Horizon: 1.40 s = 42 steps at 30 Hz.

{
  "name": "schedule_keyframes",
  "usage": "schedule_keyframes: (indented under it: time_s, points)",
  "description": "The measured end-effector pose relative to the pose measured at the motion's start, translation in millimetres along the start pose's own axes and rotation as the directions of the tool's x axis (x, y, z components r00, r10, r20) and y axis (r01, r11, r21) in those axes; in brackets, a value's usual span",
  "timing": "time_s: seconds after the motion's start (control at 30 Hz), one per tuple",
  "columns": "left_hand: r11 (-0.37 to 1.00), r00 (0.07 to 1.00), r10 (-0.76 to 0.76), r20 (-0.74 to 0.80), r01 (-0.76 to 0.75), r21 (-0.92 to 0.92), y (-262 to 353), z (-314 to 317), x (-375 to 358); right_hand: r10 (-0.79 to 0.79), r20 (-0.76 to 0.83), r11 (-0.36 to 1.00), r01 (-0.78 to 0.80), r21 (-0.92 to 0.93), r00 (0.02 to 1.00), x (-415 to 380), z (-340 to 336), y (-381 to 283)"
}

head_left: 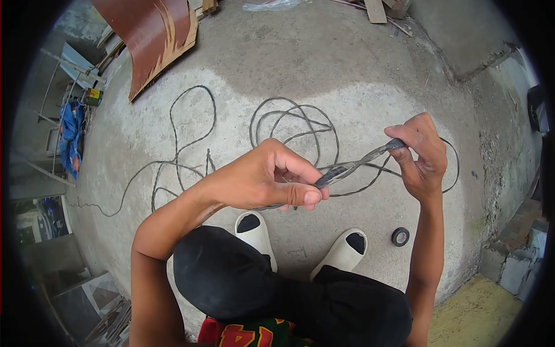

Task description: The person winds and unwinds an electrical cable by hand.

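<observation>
Between my hands runs a twisted black electrical cable (365,160), its surface worn and taped-looking in places. My left hand (272,179) pinches it between thumb and fingers, near a thicker dark section. Higher up and to the right, my right hand (421,153) grips the same cable with thumb and forefinger around another dark, thick part. The rest of the cable (293,110) lies in loose loops on the concrete floor beyond my hands. Near my right foot sits a roll of black electrical tape (400,236).
A curved, splintered brown plywood sheet (153,43) leans at the upper left. Wood scraps (376,10) lie at the far edge. To the left hangs a blue tarp (70,139) by metal bars. My pale slippers (254,234) stand below, and a concrete wall (468,34) rises at right.
</observation>
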<state>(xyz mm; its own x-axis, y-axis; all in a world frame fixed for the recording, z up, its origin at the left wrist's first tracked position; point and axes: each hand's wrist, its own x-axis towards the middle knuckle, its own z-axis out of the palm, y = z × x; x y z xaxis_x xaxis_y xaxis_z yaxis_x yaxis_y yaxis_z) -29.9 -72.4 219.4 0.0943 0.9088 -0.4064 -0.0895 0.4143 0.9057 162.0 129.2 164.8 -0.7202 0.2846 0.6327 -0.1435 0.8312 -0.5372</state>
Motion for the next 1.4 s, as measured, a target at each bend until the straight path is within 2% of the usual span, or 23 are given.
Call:
schedule_keyframes:
  time_s: [0.4,0.5,0.6,0.7,0.8,0.9,1.0,1.1,1.3,1.4]
  points:
    - [0.992,1.000,-0.009,-0.009,0.007,-0.128,7.4,2.2,-3.6,0.002,-0.032,0.999,-0.001,0.052,0.999,-3.0,-0.2,0.1]
    - [0.982,0.999,-0.041,0.004,0.041,-0.186,5.0,2.7,-3.1,0.026,-0.042,0.997,-0.022,0.080,0.999,-4.3,-0.6,-1.6]
    - [0.956,0.992,-0.047,0.118,0.079,-0.283,2.0,-4.2,-3.7,0.029,-0.029,0.996,-0.026,0.087,0.999,-6.7,-3.0,-2.6]
    - [0.921,0.995,-0.041,0.088,0.072,-0.382,-2.4,-0.2,2.4,0.024,0.000,0.997,-0.024,0.072,1.000,-7.6,-6.8,-5.5]
    - [0.934,0.993,-0.112,-0.024,0.097,-0.344,9.2,13.1,7.2,-0.012,0.080,0.999,0.008,0.046,0.997,-5.2,-9.4,-12.7]
    - [0.997,0.994,-0.047,-0.103,0.040,-0.066,13.4,17.8,9.8,-0.014,0.118,0.998,0.008,0.055,0.993,-5.6,-8.1,-19.4]
    - [0.998,0.992,-0.020,-0.127,0.027,0.060,19.0,20.2,10.5,-0.037,0.150,0.998,0.029,0.061,0.988,-2.8,-11.5,-25.6]
    - [0.985,0.983,-0.103,-0.155,0.122,0.120,25.6,25.7,9.0,-0.037,0.169,0.995,0.020,0.103,0.985,-2.4,-11.0,-32.4]
    - [0.994,0.994,-0.040,-0.098,0.030,-0.104,12.2,21.1,11.4,-0.049,0.168,0.993,0.030,0.112,0.985,-4.1,-10.5,-31.0]
    - [0.993,0.999,0.009,-0.036,-0.014,-0.120,12.3,17.7,9.9,-0.050,0.156,0.991,0.030,0.129,0.987,-4.3,-11.9,-31.6]
